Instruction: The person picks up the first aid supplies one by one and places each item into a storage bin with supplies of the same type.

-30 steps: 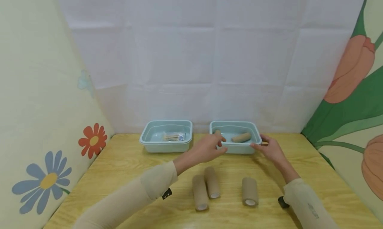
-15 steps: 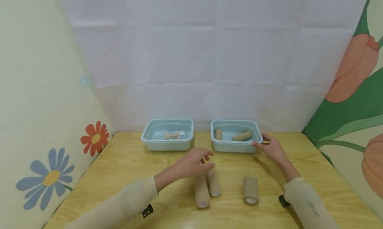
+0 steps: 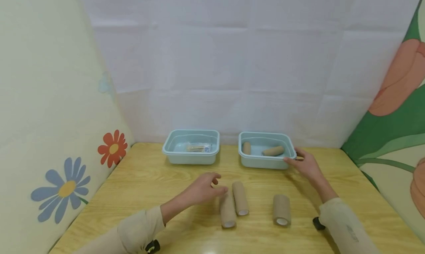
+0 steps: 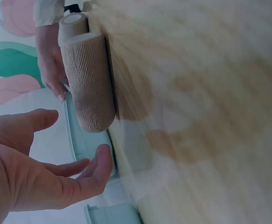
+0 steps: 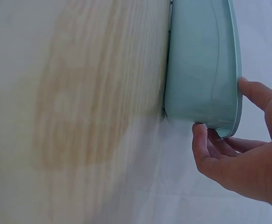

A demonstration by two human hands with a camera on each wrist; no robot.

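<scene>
The left hand [image 3: 204, 188] hangs, thumb spread from loosely bent fingers, with a tan roll [image 3: 227, 211] on the table [image 3: 142, 173] at its four o'clock. The right hand [image 3: 306, 166] pinches a blue tub [image 3: 263, 162] at the tub's four-o'clock corner; two rolls [image 3: 273, 150] lie inside.

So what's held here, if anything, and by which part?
The right grip holds the right blue bin by its near right rim corner; the left grip holds nothing.

I'm indoors at a wood-grain table [image 3: 142, 169], between daisy-like flowers [image 3: 67, 189] and large tulips [image 3: 398, 80] decorating the walls [image 3: 43, 80], facing a creased white sheet [image 3: 219, 62]; whether home or classroom, I cannot tell.
</scene>
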